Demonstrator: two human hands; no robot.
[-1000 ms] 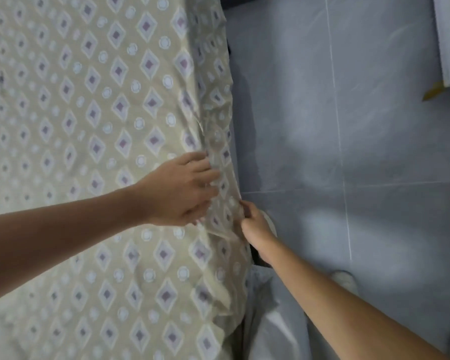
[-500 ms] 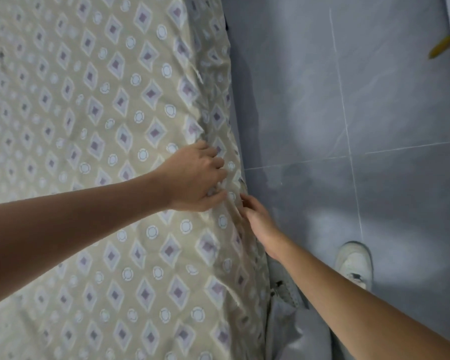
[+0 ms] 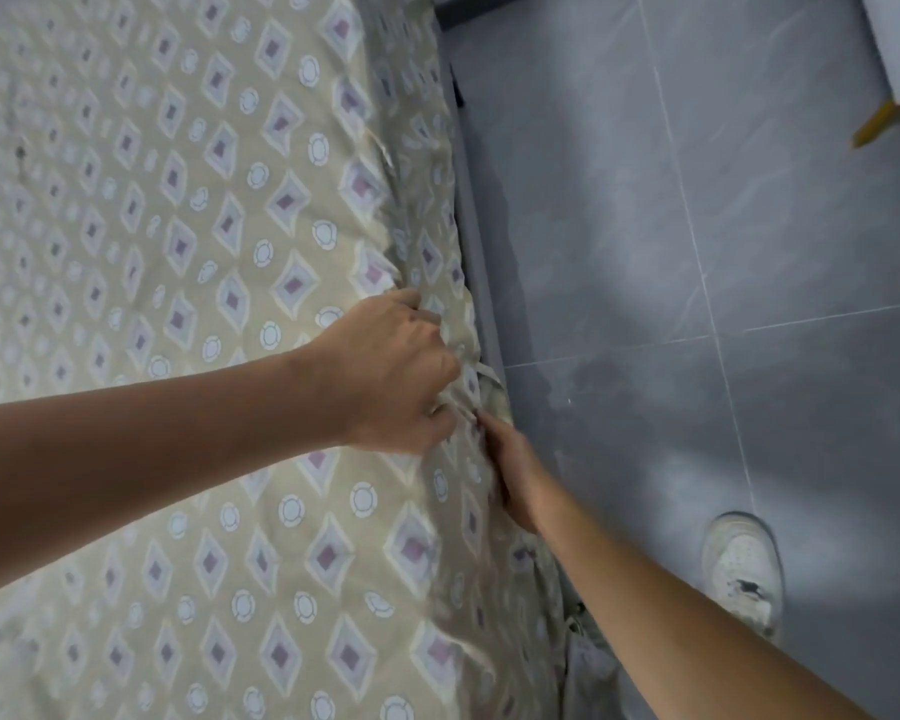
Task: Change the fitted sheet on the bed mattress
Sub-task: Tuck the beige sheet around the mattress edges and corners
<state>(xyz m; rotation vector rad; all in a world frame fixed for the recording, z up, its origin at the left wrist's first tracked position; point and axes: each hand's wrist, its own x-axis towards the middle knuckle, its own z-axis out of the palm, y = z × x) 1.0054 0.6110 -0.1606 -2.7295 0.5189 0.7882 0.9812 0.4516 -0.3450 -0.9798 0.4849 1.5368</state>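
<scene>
A beige fitted sheet [image 3: 204, 262] with white-and-purple diamonds and white rings covers the mattress, which fills the left of the view. Its right edge is bunched and wrinkled along the mattress side. My left hand [image 3: 391, 376] sits at that edge with its fingers curled into a fold of the sheet. My right hand [image 3: 510, 465] reaches along the mattress side just below it, fingertips against the gathered cloth; its fingers are partly hidden, so its hold is unclear.
Grey tiled floor [image 3: 697, 252] lies right of the bed. A white shoe [image 3: 744, 574] stands on it at the lower right. A white piece of furniture with a yellow foot [image 3: 874, 124] shows at the top right corner.
My left hand's fingers have curled tighter into the sheet edge, and both hands have shifted a little along the mattress side. The shoe has come into view.
</scene>
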